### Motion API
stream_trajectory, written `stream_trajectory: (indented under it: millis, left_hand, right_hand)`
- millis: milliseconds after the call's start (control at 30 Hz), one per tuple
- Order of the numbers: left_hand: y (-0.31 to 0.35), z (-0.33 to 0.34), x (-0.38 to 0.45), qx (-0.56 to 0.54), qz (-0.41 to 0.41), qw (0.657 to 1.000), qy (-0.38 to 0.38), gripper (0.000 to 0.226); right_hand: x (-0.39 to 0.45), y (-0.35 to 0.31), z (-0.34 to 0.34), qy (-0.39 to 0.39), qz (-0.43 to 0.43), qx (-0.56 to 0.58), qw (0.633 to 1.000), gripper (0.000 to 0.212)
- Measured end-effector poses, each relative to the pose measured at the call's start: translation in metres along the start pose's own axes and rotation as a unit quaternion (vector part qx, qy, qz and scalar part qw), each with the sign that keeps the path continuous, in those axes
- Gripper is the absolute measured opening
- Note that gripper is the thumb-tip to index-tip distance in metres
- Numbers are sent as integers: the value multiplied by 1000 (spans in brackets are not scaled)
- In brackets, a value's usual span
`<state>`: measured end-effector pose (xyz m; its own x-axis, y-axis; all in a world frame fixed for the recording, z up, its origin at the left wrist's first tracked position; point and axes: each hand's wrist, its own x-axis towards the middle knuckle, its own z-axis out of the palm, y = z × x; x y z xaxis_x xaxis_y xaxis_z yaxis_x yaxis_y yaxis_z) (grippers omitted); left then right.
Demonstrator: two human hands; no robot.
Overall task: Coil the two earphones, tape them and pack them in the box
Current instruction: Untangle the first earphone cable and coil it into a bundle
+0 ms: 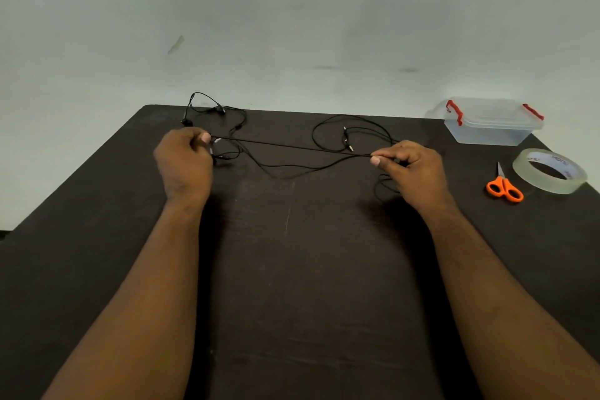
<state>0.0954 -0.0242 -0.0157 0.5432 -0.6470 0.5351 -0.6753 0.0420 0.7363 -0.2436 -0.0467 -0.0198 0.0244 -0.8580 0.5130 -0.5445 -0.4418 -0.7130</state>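
Above the dark table (pixel 292 269), left hand (pixel 185 162) and right hand (pixel 412 169) each pinch one black earphone cord (pixel 292 147), stretching it taut, probably to straighten it for coiling.

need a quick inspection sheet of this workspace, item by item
surface: dark table, faint scratches
job's things: black earphone cables uncoiled; clear box, red latches, lid on; tape roll and orange scissors beside each other at right
clutter: nothing seen
hands: left hand and right hand each pinch one stretch of cable, pulled taut between them
cables: loose loops lie behind both hands, tangled; two jack plugs lie free
surroundings: plain pale wall, a few marks
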Motion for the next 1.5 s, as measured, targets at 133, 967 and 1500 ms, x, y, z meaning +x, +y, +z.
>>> stream_trajectory:
  millis: [133, 967, 1500]
  left_hand:
    - [0, 3, -1, 11, 12, 1000, 11, 18]
    - [82, 50, -76, -325, -67, 890, -314, 7]
    - [16, 7, 4, -382, -300, 873, 44, 22]
  right_hand:
    - [0, -1, 2, 24, -15, -3, 1000, 14]
    - [-8, -27, 43, -11, -104, -5, 995, 9]
    - [-1, -7, 14, -8, -84, -27, 996, 8]
